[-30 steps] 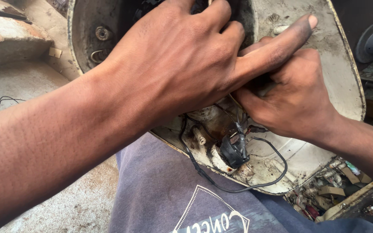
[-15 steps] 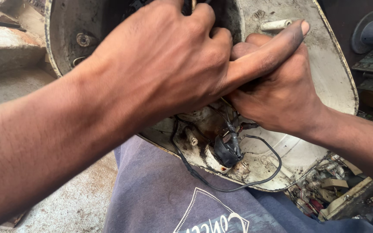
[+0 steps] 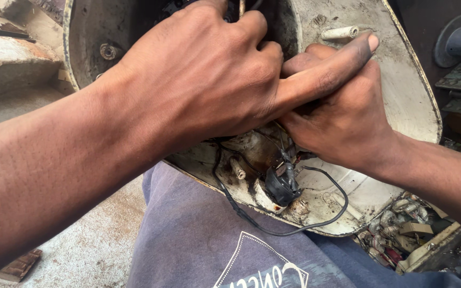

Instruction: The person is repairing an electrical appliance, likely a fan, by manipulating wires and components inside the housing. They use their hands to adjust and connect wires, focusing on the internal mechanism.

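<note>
Both hands deep inside a dirty cream-white metal shell [image 3: 401, 101], curved like a big bowl and resting on the lap over blue-grey cloth [image 3: 188, 234]. Left hand [image 3: 209, 80] on top, fingers curled shut around something small near the middle of the shell, pointer finger [image 3: 332, 66] stretched out flat across the right hand [image 3: 342, 125]. Right hand underneath, fingers tucked in and pressed together on the same spot. Cannot tell what either hand is pinching, or how tight. Could go wrong: a thin black wire [image 3: 316, 213] looping loose along the bottom rim, easy to snag or tear off with 1 hard tug. Could also slip: greasy, grimy metal, so fingers might slide off and scrape on the sharp shell edge. Small black plug part [image 3: 281, 186] hanging just under the hands, easy to knock or bend. Shell only sitting on the lap, so might tip or roll. Hard to see: the part being worked on, fully covered by the 2 hands. Top of the shell cut off by the frame. Dark hole behind the knuckles too dim to make out. Jumble of small parts [image 3: 401, 224] at the lower right, blurry.
</note>
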